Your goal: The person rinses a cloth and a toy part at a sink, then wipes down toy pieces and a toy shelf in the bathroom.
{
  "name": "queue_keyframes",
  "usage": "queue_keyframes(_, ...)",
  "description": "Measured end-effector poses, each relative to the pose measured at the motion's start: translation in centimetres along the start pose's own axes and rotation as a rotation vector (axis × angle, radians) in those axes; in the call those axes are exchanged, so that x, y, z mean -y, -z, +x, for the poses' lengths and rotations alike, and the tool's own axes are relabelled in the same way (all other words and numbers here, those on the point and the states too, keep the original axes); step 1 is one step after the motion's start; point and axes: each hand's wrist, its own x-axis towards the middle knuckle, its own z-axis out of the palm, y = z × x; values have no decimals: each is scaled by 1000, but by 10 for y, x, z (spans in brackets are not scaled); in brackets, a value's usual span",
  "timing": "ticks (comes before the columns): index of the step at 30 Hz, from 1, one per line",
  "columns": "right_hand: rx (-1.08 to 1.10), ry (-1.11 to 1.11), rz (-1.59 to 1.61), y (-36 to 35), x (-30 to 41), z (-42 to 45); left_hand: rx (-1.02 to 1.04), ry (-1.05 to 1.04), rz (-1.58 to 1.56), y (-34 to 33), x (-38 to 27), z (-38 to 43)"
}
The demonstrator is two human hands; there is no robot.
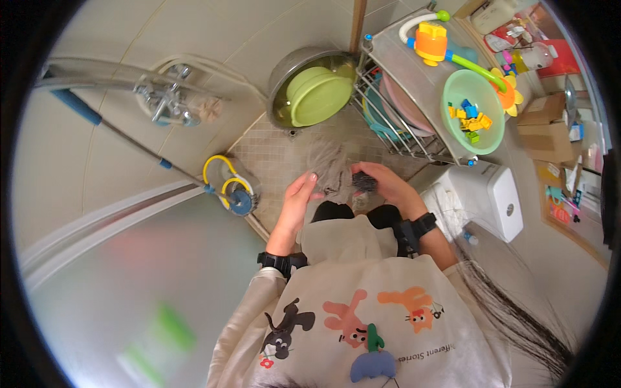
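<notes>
My left hand [302, 190] grips the left edge of a grey, stringy piece of fabric [329, 162], perhaps a mop pad. It hangs above the tiled floor, somewhat blurred. On its right side, my right hand [385, 182] has its fingers around a dark, bristly or mesh-like bundle [364, 182]. Whether that bundle is a separate scrubber or part of the fabric, I cannot tell. Both hands are in front of my knees, with a black strap on each wrist.
A metal basin [279, 87] holding a green basin [322, 99] stands ahead. Right of it is a metal rack [402, 53] bearing a toy-block bowl [451, 92], near a white toilet tank [490, 199]. A mop bucket [252, 177] and wall tap [167, 104] are left.
</notes>
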Motion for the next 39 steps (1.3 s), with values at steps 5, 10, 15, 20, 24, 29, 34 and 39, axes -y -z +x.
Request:
queue_keyframes(5, -170, 194, -47, -17, 34, 26, 342, -528, 779, -11, -57, 54)
queue_keyframes(10, -400, 287, -163, -5, 70, 26, 140, -258, 322, 16, -108, 87)
queue_keyframes(15, -358, 487, -717, 14, 85, 32, 240, -296, 144, 25, -152, 83)
queue_keyframes(20, -380, 622, -745, 9, 98, 50, 2, -294, -279, 37, -168, 97)
queue_keyframes(24, -376, 536, -84, -31, 128, 51, -335, -332, 93, 59, -163, 114)
queue_keyframes(29, -121, 449, -122, -65, 154, 78, -289, -617, 873, 27, -121, 110)
queue_keyframes(34, 75, 416, 8, -113, 178, 96, 14, -758, 778, 21, -107, 113)
queue_keyframes(39, 64, 497, 60, -102, 202, 87, 227, -499, 52, -16, -129, 92)
